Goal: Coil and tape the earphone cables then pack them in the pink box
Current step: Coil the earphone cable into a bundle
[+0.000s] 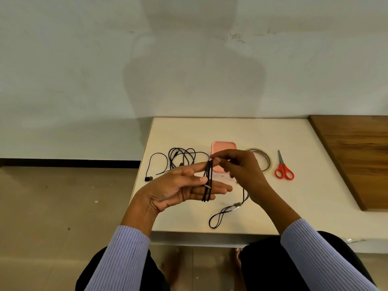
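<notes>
A black earphone cable (208,181) is wound in several turns round the straight fingers of my left hand (180,187), held above the white table (294,196). My right hand (241,171) pinches the cable at the top of the coil. The cable's free end hangs down to the table in a loop (220,216) with a small remote. A second black earphone cable (178,159) lies loose at the back left. The pink box (223,147) stands behind my hands, partly hidden. A roll of clear tape (267,162) lies to its right.
Red-handled scissors (283,170) lie to the right of the tape. A brown wooden board (357,160) covers the table's right side. The table's left edge runs close to the loose cable, with floor beyond it.
</notes>
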`<state>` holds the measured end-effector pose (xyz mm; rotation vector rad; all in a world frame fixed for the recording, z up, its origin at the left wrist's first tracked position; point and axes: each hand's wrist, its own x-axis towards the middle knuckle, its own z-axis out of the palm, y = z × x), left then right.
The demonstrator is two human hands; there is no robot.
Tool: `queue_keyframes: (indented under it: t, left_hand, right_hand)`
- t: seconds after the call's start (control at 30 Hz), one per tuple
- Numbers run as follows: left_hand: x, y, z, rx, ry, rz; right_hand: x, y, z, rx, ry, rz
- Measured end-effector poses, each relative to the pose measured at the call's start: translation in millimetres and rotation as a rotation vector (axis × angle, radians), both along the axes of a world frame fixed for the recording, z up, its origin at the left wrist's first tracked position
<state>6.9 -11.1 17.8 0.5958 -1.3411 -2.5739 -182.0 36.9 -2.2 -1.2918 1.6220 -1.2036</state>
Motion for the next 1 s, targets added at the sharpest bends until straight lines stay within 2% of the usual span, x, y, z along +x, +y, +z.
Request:
queue_keyframes:
  t: [0.13,0.23,0.37,0.47,0.57,0.63,0.73,0.8,0.9,1.0]
  left_hand:
    - [-1.0,-1.1,-1.5,0.059,0.085,0.142]
    - [-7.9,-3.1,-2.7,0.083,0.104,0.315]
    - [-10.2,-13.6,-8.2,-0.019,0.047,0.550]
    - [-14.2,-15.8,-18.4,-0.282,-0.208,0.583]
    - [-17.8,-9.4,-21.8,-0.433,-0.392,0.516]
    - [-14.6,-9.4,-21.2,-0.534,-0.475,0.461]
    - [-4.5,-12.9,-22.0,-0.594,-0.588,0.355]
    - [1.0,-10.7,-21.7,-0.518,-0.595,0.239]
    - [1.8,-1.9,-13.9,-0.339,-0.473,0.027]
    - [0.8,3.5,-3.1,-0.260,-0.323,-0.143]
  right_hand:
    - [12.1,3.2,0.3,0.209,-0.207,0.063]
    - [22.5,4.8,0.2,0.264,-0.219,0.115]
    - [33.9,4.6,-6.4,0.238,-0.008,0.219]
    - [36.1,1.4,-14.2,0.158,0.297,0.247]
    - [29.5,1.2,-16.1,0.128,0.566,0.255]
    - [20.8,1.1,-13.5,0.095,0.603,0.229]
    - [4.2,-0.6,-5.8,0.038,0.496,0.197]
    - [-4.9,-1.0,-1.9,-0.018,0.393,0.154]
    - [-9.3,-2.4,-0.2,-0.075,0.296,0.076]
    - [-6.5,-4.4,2.0,-0.089,0.133,0.028]
